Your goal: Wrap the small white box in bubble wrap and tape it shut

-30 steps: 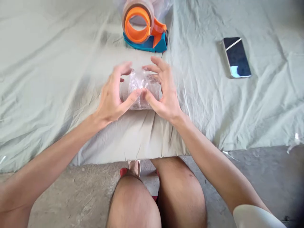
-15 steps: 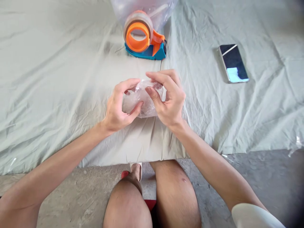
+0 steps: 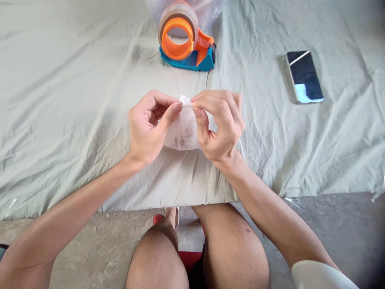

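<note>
Both hands hold a small clear plastic bag (image 3: 183, 132) just above the pale green cloth (image 3: 75, 100). My left hand (image 3: 147, 128) pinches the bag's gathered top between thumb and forefinger. My right hand (image 3: 219, 124) pinches the same top from the other side, fingertips almost touching the left ones. The bag bulges below the fingers and its contents are unclear. An orange and blue tape dispenser (image 3: 186, 40) with a clear tape roll stands on the cloth beyond the hands.
A phone (image 3: 304, 76) lies screen up on the cloth at the right. A clear plastic bag (image 3: 207, 10) sits behind the dispenser. My bare knees (image 3: 198, 249) and a concrete floor (image 3: 331, 224) are below the cloth's front edge.
The hands went from cupping the bag's sides to pinching its top together. The bag now hangs bunched below the fingertips.
</note>
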A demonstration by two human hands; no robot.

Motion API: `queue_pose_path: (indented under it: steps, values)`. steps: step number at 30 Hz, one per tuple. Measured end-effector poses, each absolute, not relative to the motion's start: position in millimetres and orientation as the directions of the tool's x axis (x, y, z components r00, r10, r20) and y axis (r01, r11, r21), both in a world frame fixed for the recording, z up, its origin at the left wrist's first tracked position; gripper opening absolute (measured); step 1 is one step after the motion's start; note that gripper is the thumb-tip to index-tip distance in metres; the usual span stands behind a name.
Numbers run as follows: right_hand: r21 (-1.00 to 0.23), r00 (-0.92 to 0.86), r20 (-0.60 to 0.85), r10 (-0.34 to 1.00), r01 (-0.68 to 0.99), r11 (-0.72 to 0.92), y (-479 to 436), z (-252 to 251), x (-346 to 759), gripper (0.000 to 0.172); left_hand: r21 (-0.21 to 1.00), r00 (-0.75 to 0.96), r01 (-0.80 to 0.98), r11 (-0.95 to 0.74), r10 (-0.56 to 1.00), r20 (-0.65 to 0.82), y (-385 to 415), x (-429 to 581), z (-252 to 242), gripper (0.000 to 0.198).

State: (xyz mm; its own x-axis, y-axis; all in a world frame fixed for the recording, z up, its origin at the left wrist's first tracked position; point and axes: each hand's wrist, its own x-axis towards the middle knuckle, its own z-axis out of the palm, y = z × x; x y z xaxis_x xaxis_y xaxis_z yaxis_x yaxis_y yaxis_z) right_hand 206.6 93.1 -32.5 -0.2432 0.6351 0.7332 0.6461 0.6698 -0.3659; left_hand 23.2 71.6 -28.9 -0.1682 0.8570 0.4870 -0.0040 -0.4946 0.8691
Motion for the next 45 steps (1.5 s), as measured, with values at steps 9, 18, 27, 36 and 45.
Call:
queue_pose_path:
  steps: [9,18,27,36,45]
  values:
    - [-0.323,-0.133,0.891,0.434,0.486,0.812,97,-44,198,0.029,0.936,-0.187,-0.082,-0.343,0.927,0.324,70,28,-32,0.042]
    - [-0.325,-0.201,0.864,0.462,0.479,0.815,104,-49,203,0.029,0.892,-0.161,0.004,-0.452,0.88,0.447,64,25,-36,0.027]
    - [-0.279,-0.312,0.753,0.579,0.645,0.711,100,-51,211,0.035,0.899,-0.18,0.056,-0.434,0.881,0.437,59,30,-25,0.023]
    - [-0.02,-0.195,0.971,0.135,0.5,0.866,106,-48,207,0.025,0.87,-0.14,0.123,-0.477,0.86,0.491,85,3,-54,0.038]
    - [-0.116,-0.184,0.964,0.19,0.351,0.929,90,-36,221,0.022,0.91,-0.106,0.195,-0.366,0.914,0.391,86,1,-52,0.045]
